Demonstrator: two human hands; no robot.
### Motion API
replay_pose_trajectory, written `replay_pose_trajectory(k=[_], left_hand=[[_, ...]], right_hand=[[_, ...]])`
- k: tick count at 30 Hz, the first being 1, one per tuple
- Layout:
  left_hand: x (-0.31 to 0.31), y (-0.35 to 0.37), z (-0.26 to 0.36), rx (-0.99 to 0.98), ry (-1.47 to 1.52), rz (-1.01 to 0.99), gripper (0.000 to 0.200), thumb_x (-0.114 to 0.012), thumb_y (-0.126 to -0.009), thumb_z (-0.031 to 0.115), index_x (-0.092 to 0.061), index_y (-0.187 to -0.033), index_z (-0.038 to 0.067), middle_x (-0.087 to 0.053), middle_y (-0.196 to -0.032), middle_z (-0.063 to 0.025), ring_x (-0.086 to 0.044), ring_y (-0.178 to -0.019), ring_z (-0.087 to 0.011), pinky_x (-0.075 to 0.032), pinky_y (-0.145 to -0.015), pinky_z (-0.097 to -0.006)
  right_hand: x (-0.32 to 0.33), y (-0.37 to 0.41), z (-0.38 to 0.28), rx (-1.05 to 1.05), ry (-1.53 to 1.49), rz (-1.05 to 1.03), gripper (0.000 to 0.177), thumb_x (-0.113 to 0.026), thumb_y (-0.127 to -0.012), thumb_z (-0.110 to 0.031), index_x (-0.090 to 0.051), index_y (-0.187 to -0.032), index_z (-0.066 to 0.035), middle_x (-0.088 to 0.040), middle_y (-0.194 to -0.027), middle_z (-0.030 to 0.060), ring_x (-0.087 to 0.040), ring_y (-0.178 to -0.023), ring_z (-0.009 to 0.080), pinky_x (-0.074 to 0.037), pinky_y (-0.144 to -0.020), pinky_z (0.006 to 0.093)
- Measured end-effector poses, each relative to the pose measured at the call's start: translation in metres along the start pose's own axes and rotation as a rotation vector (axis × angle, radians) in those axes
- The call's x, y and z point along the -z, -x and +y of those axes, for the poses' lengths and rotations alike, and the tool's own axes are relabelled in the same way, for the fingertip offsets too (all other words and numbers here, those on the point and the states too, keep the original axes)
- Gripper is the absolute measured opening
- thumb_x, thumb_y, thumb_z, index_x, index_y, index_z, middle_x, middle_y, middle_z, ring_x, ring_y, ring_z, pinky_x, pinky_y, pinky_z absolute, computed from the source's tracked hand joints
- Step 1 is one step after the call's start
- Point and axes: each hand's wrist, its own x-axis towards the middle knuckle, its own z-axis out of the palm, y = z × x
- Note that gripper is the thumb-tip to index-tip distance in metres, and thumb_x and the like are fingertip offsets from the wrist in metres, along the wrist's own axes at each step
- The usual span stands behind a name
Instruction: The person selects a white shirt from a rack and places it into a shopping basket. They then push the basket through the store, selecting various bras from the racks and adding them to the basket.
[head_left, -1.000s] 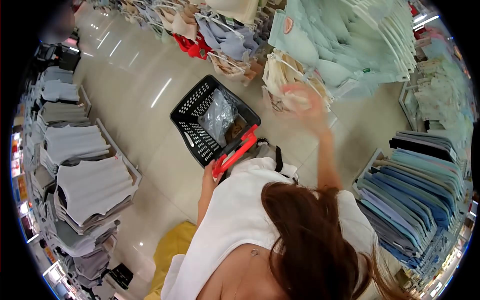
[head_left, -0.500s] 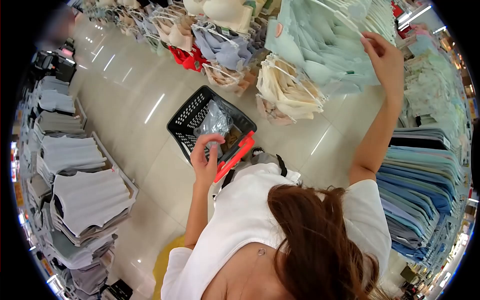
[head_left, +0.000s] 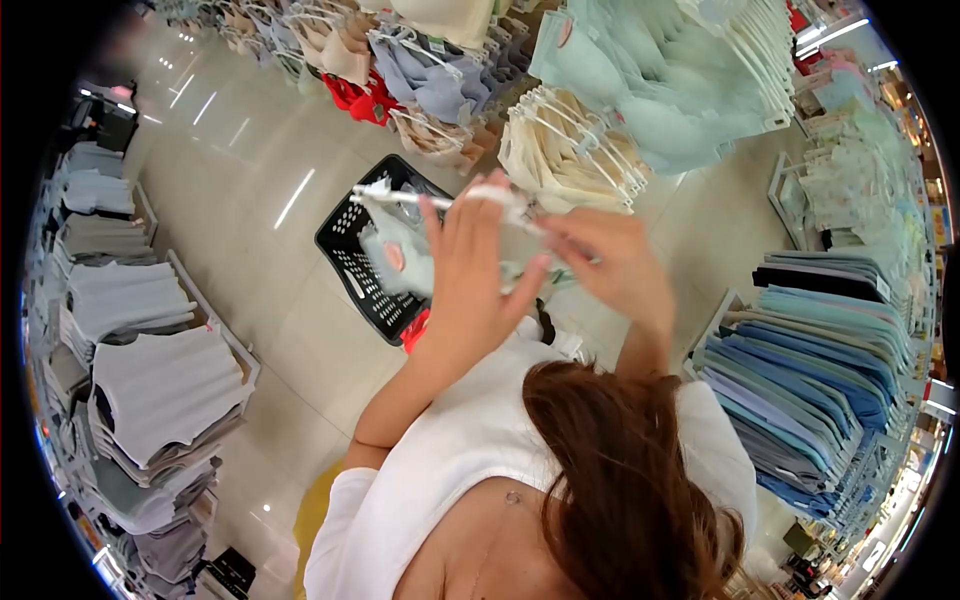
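Observation:
A pale green bra (head_left: 410, 262) on a white hanger (head_left: 400, 197) is in front of my body, above the black basket (head_left: 350, 262). My left hand (head_left: 470, 260) is at the hanger, its thumb and fingers apart around the bra's top; its exact hold is blurred. My right hand (head_left: 605, 255) pinches the hanger's right part with its fingers together. The bra and my left hand hide much of the basket's inside. Part of the basket's red handle (head_left: 415, 330) shows beside my left wrist.
More pale green bras (head_left: 660, 80) hang at the top right, with cream ones (head_left: 560, 150) below them. Folded grey and white tops (head_left: 170, 390) line the left rack. Blue and green garments (head_left: 800, 370) hang at the right.
My right hand has come down from the green bra rack to the front of my body, with a hangered bra. My left hand has risen to the hanger.

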Motion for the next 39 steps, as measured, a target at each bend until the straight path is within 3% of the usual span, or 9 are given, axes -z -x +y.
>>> replay_pose_trajectory(k=[5,9,13,20,23,29,35,38,39], left_hand=[[0.01,0.012,-0.013,0.221,0.203,-0.033,0.031,-0.047,-0.088,0.016,-0.049,-0.113,-0.001,-0.057,-0.11,-0.0141,-0.047,-0.115,-0.0284,0.001,-0.105,-0.0533],[0.011,0.027,-0.025,0.186,0.367,0.257,0.032,-0.032,-0.093,0.016,-0.049,-0.108,-0.007,-0.063,-0.1,-0.018,-0.056,-0.105,-0.0272,-0.007,-0.108,-0.0456],[0.015,0.035,-0.045,0.164,0.305,0.306,0.038,-0.028,-0.095,0.022,-0.047,-0.104,-0.009,-0.062,-0.1,-0.0214,-0.056,-0.105,-0.0289,-0.016,-0.108,-0.0444],[-0.003,0.04,-0.052,0.174,0.358,0.251,0.023,-0.04,-0.091,0.009,-0.053,-0.103,-0.005,-0.063,-0.104,-0.0143,-0.057,-0.103,-0.026,-0.025,-0.104,-0.0442],[-0.008,0.036,-0.056,0.234,0.368,0.214,0.019,-0.044,-0.088,0.005,-0.055,-0.103,-0.003,-0.063,-0.105,-0.0132,-0.057,-0.103,-0.0256,-0.029,-0.102,-0.0438],[-0.023,0.036,-0.051,0.343,0.348,0.144,0.035,-0.054,-0.079,-0.002,-0.052,-0.114,-0.002,-0.058,-0.112,-0.0151,-0.054,-0.108,-0.0279,-0.034,-0.1,-0.0397],[-0.018,0.03,-0.047,0.26,0.366,0.145,0.044,-0.057,-0.081,0.012,-0.046,-0.12,-0.004,-0.044,-0.131,-0.0182,-0.032,-0.128,-0.0325,-0.024,-0.105,-0.0422],[-0.01,0.03,-0.051,0.16,0.158,0.033,0.053,-0.06,-0.079,0.023,-0.043,-0.121,-0.005,-0.04,-0.134,-0.0194,-0.023,-0.131,-0.0365,-0.014,-0.107,-0.0469],[-0.01,0.031,-0.05,0.202,0.086,-0.003,0.054,-0.059,-0.079,0.024,-0.042,-0.122,-0.005,-0.037,-0.136,-0.0197,-0.021,-0.132,-0.0365,-0.013,-0.107,-0.0479]], right_hand=[[-0.026,0.005,0.044,-0.007,-0.436,-0.365,0.013,-0.062,-0.077,-0.007,-0.065,-0.09,-0.006,-0.064,-0.079,0.0068,-0.06,-0.071,0.0181,-0.047,-0.063,0.028],[-0.034,0.016,0.172,-0.429,0.163,0.339,0.019,-0.061,-0.079,-0.013,-0.063,-0.094,-0.001,-0.065,-0.09,0.0133,-0.062,-0.081,0.0221,-0.048,-0.075,0.03],[-0.055,0.023,0.271,-0.408,0.352,0.35,0.025,-0.063,-0.079,-0.019,-0.063,-0.096,-0.001,-0.065,-0.087,0.0154,-0.063,-0.081,0.0266,-0.049,-0.072,0.0346],[-0.078,0.016,0.253,-0.585,0.196,0.183,0.029,-0.06,-0.078,-0.021,-0.061,-0.098,0.0,-0.063,-0.071,0.0152,-0.062,-0.063,0.026,-0.047,-0.06,0.034],[-0.083,0.016,0.189,-0.586,-0.005,0.114,0.024,-0.061,-0.079,-0.015,-0.06,-0.096,0.002,-0.058,-0.06,0.0091,-0.053,-0.053,0.0115,-0.042,-0.054,0.0252],[-0.066,0.002,0.054,-0.622,-0.195,-0.131,0.018,-0.061,-0.078,-0.009,-0.061,-0.092,0.001,-0.057,-0.06,0.0106,-0.055,-0.052,0.0168,-0.045,-0.053,0.0294],[-0.09,-0.008,0.035,-0.193,-0.591,-0.231,0.038,-0.06,-0.078,-0.005,-0.049,-0.114,0.0,-0.06,-0.095,0.0117,-0.06,-0.078,0.016,-0.048,-0.073,0.0294],[-0.116,-0.024,0.039,-1.045,-1.612,-0.262,0.042,-0.057,-0.084,-0.012,-0.042,-0.122,-0.003,-0.056,-0.103,0.0087,-0.058,-0.083,0.0154,-0.047,-0.075,0.0281],[-0.126,-0.026,0.043,-0.804,-1.009,-0.374,0.031,-0.052,-0.089,-0.017,-0.047,-0.116,-0.002,-0.058,-0.096,0.0067,-0.057,-0.079,0.0127,-0.048,-0.071,0.0268]])
